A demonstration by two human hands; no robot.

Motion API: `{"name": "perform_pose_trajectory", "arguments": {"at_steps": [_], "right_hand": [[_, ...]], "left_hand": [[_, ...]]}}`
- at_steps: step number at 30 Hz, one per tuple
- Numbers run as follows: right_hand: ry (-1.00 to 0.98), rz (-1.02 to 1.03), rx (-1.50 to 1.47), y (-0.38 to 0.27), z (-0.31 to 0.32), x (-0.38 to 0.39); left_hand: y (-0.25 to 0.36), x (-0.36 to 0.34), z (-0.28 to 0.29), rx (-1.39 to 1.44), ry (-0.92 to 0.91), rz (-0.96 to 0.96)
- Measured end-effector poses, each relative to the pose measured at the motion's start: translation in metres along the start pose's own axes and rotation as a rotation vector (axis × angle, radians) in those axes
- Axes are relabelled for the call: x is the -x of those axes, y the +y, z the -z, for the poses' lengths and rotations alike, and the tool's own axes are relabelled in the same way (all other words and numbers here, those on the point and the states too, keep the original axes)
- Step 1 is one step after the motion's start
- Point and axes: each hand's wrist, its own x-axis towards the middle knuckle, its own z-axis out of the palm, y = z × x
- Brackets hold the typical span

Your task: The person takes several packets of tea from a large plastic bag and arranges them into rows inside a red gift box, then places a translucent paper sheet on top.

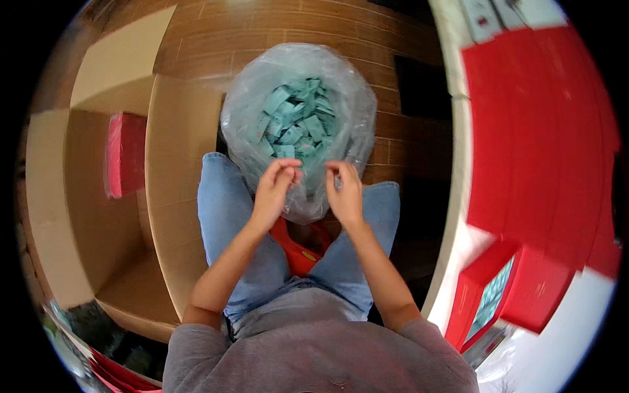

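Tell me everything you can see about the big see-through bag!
The bag looks like thin, wrinkled, cloudy-clear plastic. Its wide, roundish mouth is open upward, showing many small teal pieces inside. It appears to stand on the brown floor, in front of the person, right of the cardboard box. The left hand and right hand are at its near side; touching isn't clear.

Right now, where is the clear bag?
In the head view, the clear bag is at upper centre, right of the cardboard box, with the left hand and right hand at its near side.

Cropped and unclear
Lower edge cuts the shirt (pixel 321 357); upper centre, markings on slips (pixel 298 121) are too small.
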Motion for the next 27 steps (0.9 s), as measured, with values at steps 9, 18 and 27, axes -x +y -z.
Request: {"name": "perform_pose_trajectory", "arguments": {"at_steps": [9, 18, 27], "right_hand": [[-0.344, -0.607, -0.082, 0.219, -0.217, -0.141], [-0.556, -0.711, 0.456, 0.194, -0.334, -0.223], [-0.329, -0.422, 0.386, 0.138, -0.275, -0.156]], "left_hand": [[0.010, -0.192, 0.065, 0.226, 0.363, 0.033], [-0.006, -0.228, 0.107, 0.359, 0.484, 0.213], [-0.028, -0.226, 0.106, 0.055, 0.411, 0.183]]}}
